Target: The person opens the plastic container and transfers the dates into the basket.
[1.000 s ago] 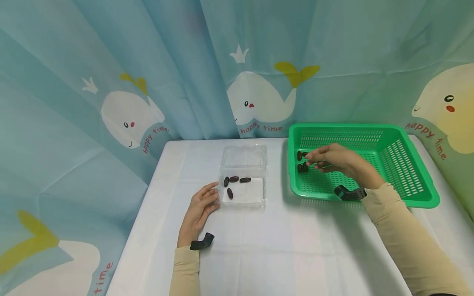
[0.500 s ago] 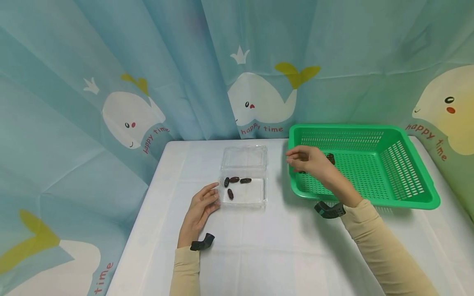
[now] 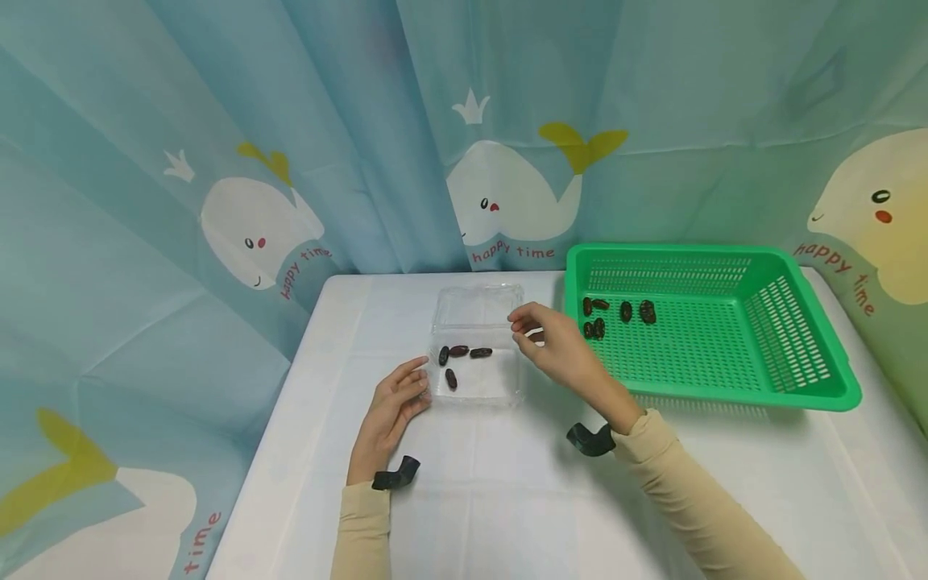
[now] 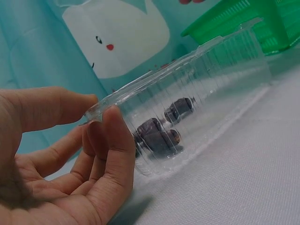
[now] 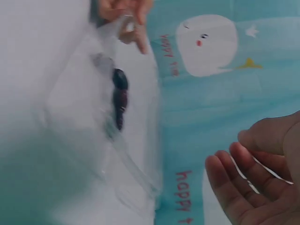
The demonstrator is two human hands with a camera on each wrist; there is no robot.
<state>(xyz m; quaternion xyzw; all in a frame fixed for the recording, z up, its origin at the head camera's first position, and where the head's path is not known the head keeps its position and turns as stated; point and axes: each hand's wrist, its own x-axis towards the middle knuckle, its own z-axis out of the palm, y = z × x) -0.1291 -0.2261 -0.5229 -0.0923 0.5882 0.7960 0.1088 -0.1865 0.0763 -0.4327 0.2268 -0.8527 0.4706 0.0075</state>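
Observation:
A clear plastic clamshell box (image 3: 500, 382) lies on the table with its lid (image 3: 478, 306) folded back. Several dark dates (image 3: 481, 353) are in its tray. My left hand (image 3: 391, 407) is at the box's left side; in the left wrist view its fingers and thumb pinch the rim of the box (image 4: 225, 77). Over the box's upper right corner hovers my right hand (image 3: 554, 342). Its fingers are loosely bent, and the right wrist view shows nothing between the thumb and fingertips of the hand (image 5: 258, 183).
To the right stands a green plastic basket (image 3: 696, 395) with slotted walls. Several dates (image 3: 626, 311) lie inside it, towards its left end. A white cloth covers the table (image 3: 464, 499), and a blue curtain (image 3: 377, 161) with whale prints hangs behind and at the sides.
My right hand has moved left, out of the green basket and across to the clear box. Dates in the basket that it covered are now visible. The left hand has stayed in place.

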